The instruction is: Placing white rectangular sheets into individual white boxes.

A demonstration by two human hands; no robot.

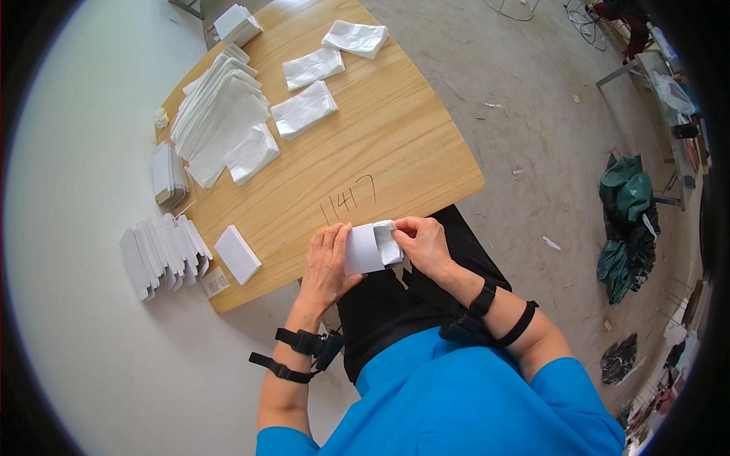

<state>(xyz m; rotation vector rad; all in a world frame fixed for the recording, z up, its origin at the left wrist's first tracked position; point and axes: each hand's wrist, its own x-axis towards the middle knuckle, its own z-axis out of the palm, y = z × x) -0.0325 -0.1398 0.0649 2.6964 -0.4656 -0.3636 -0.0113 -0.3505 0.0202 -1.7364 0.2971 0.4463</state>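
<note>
At the near edge of the wooden table (395, 152), my left hand (325, 262) grips a small white box (363, 249) from its left side. My right hand (423, 242) pinches a crumpled white plastic bag (388, 239) at the box's right end; the bag's end sits in or against the box opening, and I cannot tell how deep. Both wrists wear black straps.
A flat white box (237, 254) lies at the table's near left corner. Fanned rows of flat white boxes (163, 254) hang over the left edge. A big stack of white bags (220, 118) and three loose bags (304, 109) lie further back. Green bags (627, 220) sit on the concrete floor, right.
</note>
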